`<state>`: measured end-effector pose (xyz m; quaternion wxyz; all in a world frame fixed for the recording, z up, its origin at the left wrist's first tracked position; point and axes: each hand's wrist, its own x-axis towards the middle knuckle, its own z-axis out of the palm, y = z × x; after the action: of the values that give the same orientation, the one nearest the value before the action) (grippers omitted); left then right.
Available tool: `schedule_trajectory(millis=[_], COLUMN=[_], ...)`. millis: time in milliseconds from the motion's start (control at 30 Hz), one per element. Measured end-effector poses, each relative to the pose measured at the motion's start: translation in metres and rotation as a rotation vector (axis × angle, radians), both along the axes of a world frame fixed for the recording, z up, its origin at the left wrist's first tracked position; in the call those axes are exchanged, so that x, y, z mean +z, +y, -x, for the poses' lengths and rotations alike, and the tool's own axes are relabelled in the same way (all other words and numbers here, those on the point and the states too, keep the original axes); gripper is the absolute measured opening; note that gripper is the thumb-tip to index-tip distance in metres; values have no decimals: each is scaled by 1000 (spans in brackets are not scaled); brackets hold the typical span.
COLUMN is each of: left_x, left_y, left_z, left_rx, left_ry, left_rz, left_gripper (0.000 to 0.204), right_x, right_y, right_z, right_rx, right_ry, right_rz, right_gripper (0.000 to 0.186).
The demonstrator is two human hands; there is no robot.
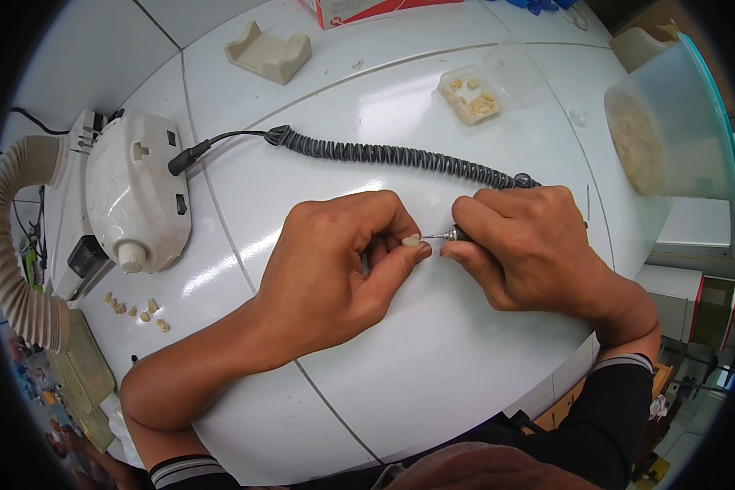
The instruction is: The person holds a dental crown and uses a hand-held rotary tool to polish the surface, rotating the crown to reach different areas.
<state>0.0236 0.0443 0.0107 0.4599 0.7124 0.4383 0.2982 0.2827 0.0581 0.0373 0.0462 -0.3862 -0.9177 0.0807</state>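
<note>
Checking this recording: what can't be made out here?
In the head view:
Rotary handpiece: grip mostly hidden by the right hand.
Small pale piece: partly covered by the left hand.
Thin bit: tip shape too small to tell.
Red-and-white box: cut off by the upper edge.
Translucent tub: contents blurred through its wall.

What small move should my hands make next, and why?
I'd perhaps turn the small pale piece slightly in your left hand: it's pinched there, while the thin bit of the handpiece in your right hand appears to reach only its right edge.
</note>
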Motion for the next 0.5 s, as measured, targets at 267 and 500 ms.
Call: schedule_trajectory(millis=[267,500], left_x=[-1,-1], left_y=[-1,-2], left_z=[0,1], left_rx=[4,-14], left_ry=[-2,13], left_rz=[-3,-27], left_gripper=[11,11], right_x=[1,-2], right_y=[1,1], right_z=[-1,-1], right_rx=[27,18], right_ry=[3,24], right_rz=[16,0], right_gripper=[36,37])
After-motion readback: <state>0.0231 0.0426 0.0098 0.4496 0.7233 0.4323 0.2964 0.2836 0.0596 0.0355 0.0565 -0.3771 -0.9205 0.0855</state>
